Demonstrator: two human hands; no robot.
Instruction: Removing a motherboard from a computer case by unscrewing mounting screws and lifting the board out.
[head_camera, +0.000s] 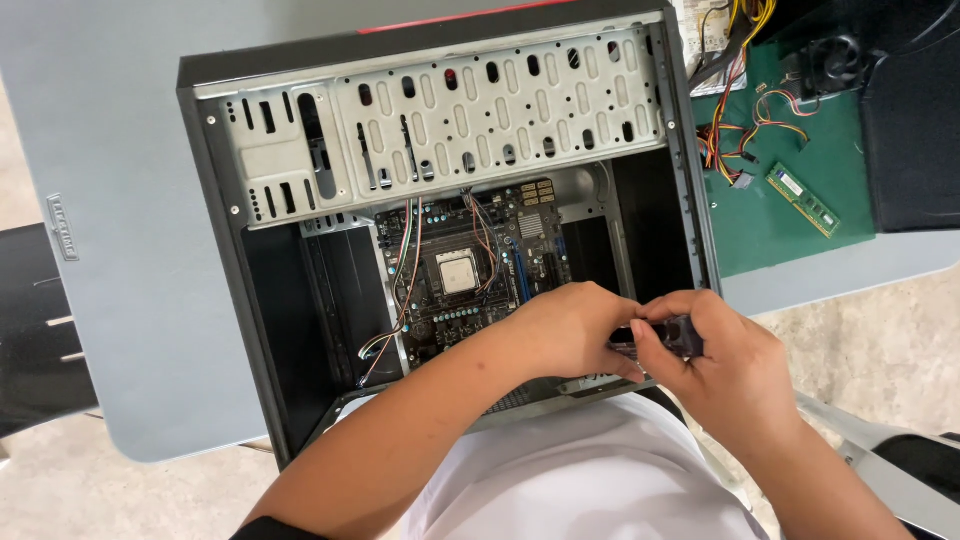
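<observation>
An open black computer case (215, 200) lies on its side on a grey table (120, 300). Inside sit a motherboard (470, 270) with a bare square processor (457, 271) and loose coloured wires (405, 290). My left hand (565, 325) is curled at the case's near right edge, fingers closed over something small that I cannot make out. My right hand (725, 365) meets it there, gripping the dark handle of a tool (685, 335), likely a screwdriver. Its tip is hidden under my left fingers.
A perforated metal drive cage (450, 110) spans the case's far side. On a green mat (790, 215) to the right lie a memory stick (802, 200), a bundle of coloured power cables (740, 130) and a small fan (830, 60). A black chair (35, 330) stands left.
</observation>
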